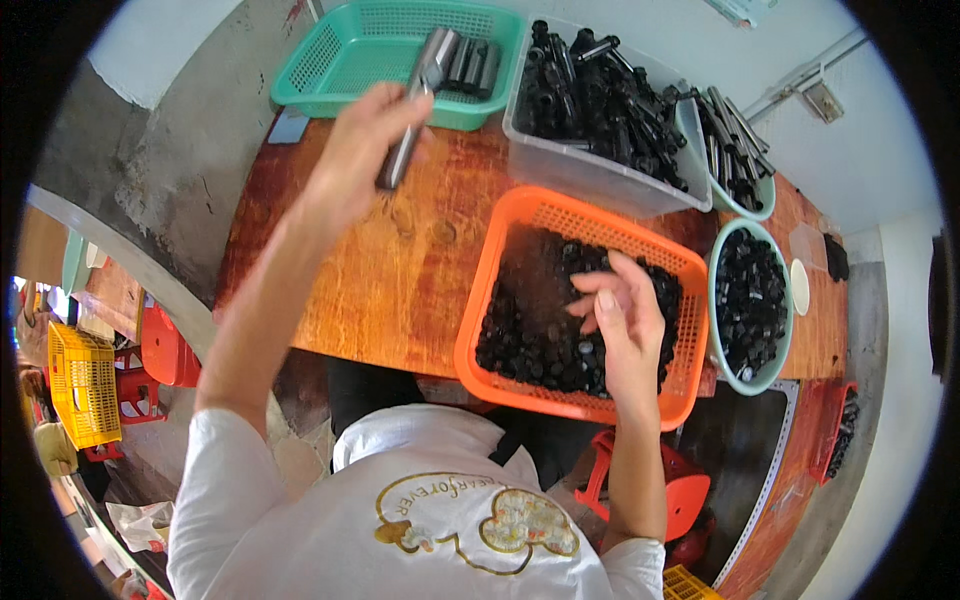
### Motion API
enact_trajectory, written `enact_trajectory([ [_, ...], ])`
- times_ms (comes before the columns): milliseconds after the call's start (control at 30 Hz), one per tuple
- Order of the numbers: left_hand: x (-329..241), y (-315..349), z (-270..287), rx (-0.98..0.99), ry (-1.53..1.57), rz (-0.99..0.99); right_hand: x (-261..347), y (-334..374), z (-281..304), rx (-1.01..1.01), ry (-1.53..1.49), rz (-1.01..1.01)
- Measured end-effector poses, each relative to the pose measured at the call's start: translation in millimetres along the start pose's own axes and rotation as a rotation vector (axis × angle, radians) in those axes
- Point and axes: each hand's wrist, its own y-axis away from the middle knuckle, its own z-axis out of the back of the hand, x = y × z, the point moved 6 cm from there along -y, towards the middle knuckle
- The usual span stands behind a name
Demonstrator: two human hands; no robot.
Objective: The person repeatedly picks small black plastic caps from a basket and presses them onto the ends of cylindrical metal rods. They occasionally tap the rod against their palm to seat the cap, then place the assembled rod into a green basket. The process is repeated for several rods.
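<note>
My left hand (365,140) is closed around a dark, shiny metal cylinder (399,160), held slanted above the table by the near rim of a green basket (345,60). Its upper part is blurred. Inside that basket, several similar dark cylinders (473,68) lie side by side at the right end. My right hand (630,325) hovers over an orange basket (482,315) holding many small black round parts (545,345). Its fingers are loosely bent and apart, and nothing shows between them.
Behind the orange basket stands a clear plastic bin (600,185) heaped with black tubular parts. To its right are a bowl of metal rods (735,140) and a pale green basket (785,320) of small black parts. The wooden table (400,290) ends just before my body.
</note>
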Motion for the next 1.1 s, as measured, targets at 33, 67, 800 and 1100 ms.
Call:
enact_trajectory([
  [33, -7, -33, 11, -0.033, -0.090, -0.095, -3, 0, 4, -0.007, 0.015, 0.020],
  [67, -15, -66, 19, -0.055, -0.175, -0.221, -9, 1, 7, -0.030, -0.012, -0.024],
  [800, 132, -323, 83, -0.046, -0.948, 0.236, -24, -9, 13, -0.066, 0.154, 0.002],
  [1100, 136, -331, 98, 0.094, -0.895, 0.335, 9, 9, 66, -0.336, -0.213, -0.011],
])
